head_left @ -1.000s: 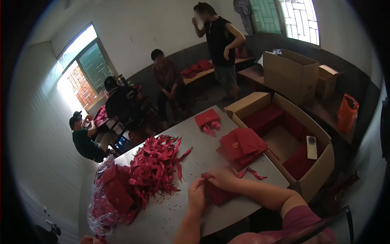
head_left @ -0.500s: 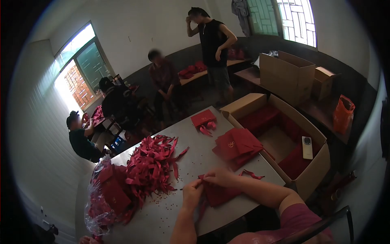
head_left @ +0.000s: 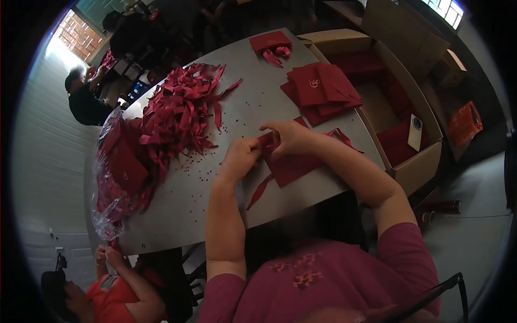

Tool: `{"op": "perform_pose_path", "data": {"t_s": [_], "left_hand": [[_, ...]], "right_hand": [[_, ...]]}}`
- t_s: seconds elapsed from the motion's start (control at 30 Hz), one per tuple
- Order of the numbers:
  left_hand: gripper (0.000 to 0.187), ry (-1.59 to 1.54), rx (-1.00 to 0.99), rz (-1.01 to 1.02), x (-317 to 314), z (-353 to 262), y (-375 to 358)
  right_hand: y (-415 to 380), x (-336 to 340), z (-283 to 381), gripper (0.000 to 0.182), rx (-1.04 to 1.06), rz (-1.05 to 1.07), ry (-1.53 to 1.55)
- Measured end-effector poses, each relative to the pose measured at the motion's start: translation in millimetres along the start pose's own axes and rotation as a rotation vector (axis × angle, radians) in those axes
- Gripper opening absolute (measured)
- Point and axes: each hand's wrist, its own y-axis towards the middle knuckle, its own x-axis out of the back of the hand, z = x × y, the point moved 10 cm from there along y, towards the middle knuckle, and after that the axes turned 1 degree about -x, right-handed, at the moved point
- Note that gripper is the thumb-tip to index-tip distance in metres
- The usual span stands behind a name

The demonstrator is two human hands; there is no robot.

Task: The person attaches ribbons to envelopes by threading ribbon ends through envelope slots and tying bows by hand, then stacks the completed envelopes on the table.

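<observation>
A red bag [head_left: 295,166] lies on the grey table in front of me, with a ribbon hanging off its left side. My left hand [head_left: 241,153] pinches the bag's upper left edge. Close beside it, my right hand [head_left: 285,139] curves over the same edge, thumb and forefinger apart around a bit of the red material. Beyond my right hand is a stack of red bags [head_left: 320,89] with a gold mark. A large heap of red ribbons [head_left: 180,110] sits to the left, with small red dots scattered near it.
An open carton [head_left: 401,64] holding red items and a phone [head_left: 414,132] stands at the right. Clear plastic [head_left: 105,199] wraps red bags at the left edge. A co-worker in red [head_left: 116,296] sits at the lower left; others are farther back. Another red bag [head_left: 269,41] lies at the far edge.
The view has tipped downward, so the table appears higher and the co-worker in red shows more. My right hand's fingers have spread apart at the bag's edge.
</observation>
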Motion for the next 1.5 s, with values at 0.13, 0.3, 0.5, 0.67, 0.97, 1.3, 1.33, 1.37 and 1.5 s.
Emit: {"op": "perform_pose_path", "data": {"t_s": [0.13,0.3,0.5,0.67,0.97,1.3,1.33,1.37,1.5], "left_hand": [[0.008,0.202,0.034,0.022,13.0,14.5,1.6],[0.009,0.319,0.004,-0.187,37.6,29.4,5.2],[0.012,0.386,0.076,-0.305,49.2,40.4,6.0],[0.011,0.435,0.077,-0.450,61.9,37.2,1.1],[0.011,0.414,0.044,-0.467,50.3,29.4,4.7],[0.012,0.250,0.080,-0.494,57.5,26.0,-0.7],[0.012,0.219,0.106,-0.518,61.1,32.3,-1.9],[0.012,0.189,0.128,-0.542,65.1,37.0,-2.3],[0.014,0.350,0.163,-0.640,80.5,51.7,-4.3]], "right_hand": [[-0.6,0.8,1.9,0.074,-0.031,0.051,-0.074],[-40.1,41.2,13.5,0.064,-0.209,0.088,0.079],[-98.0,87.5,-2.9,0.029,-0.339,0.046,0.256],[-124.0,131.4,-10.4,0.013,-0.300,-0.081,0.296],[-82.0,151.4,8.9,0.016,0.107,-0.549,0.807],[-12.7,-16.0,12.5,0.015,0.202,-0.111,0.200],[-13.2,-18.8,7.0,0.016,0.157,-0.069,0.270],[-13.0,-18.8,6.1,0.016,0.154,-0.067,0.274],[-14.2,-15.3,15.7,0.013,0.283,-0.123,0.143]]}}
